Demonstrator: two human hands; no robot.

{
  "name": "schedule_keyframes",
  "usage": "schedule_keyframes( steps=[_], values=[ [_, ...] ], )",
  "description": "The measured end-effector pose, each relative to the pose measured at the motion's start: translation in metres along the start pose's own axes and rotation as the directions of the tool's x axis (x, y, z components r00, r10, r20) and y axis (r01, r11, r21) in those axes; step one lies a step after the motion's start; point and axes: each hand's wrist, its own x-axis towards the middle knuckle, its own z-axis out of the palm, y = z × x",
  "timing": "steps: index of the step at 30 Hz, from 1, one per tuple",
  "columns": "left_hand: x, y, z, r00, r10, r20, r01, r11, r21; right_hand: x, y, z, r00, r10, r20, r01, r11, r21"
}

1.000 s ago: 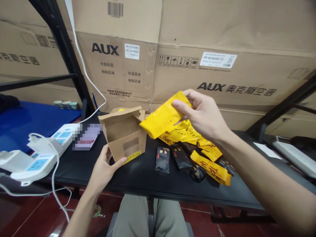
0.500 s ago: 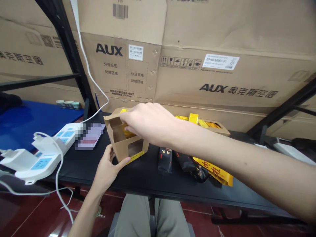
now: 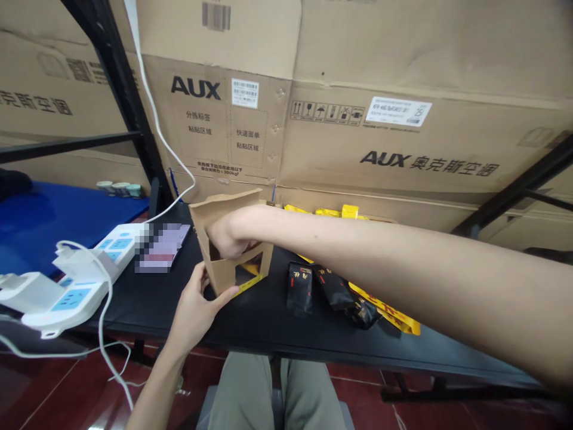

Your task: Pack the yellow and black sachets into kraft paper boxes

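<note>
L hand grips the open kraft box; R hand deep inside, grip can't tell! "AUX" reads bold on cardboard behind.

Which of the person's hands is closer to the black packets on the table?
The right, it seems. The right hand is inside the open cardboard box, its forearm passing over the black packets. The left hand grips the box's near left side.
</note>
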Motion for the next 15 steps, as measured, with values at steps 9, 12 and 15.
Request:
schedule_keyframes(
  steps=[9, 12, 15],
  values=[
    [0.001, -0.004, 0.0, 1.0, -0.029, 0.011, 0.03, 0.997, -0.071, 0.017, 0.021, 0.016, 0.947, -0.208, 0.243, 0.016, 0.79, 0.613],
    [0.001, -0.003, 0.0, 0.999, -0.03, 0.01, 0.031, 0.997, -0.067, 0.025, 0.021, 0.028, 0.982, -0.154, 0.113, 0.068, 0.836, 0.544],
    [0.001, -0.003, -0.001, 0.999, -0.03, 0.013, 0.031, 0.998, -0.058, 0.033, 0.021, 0.034, 0.942, -0.052, -0.333, 0.215, 0.854, 0.475]
  ],
)
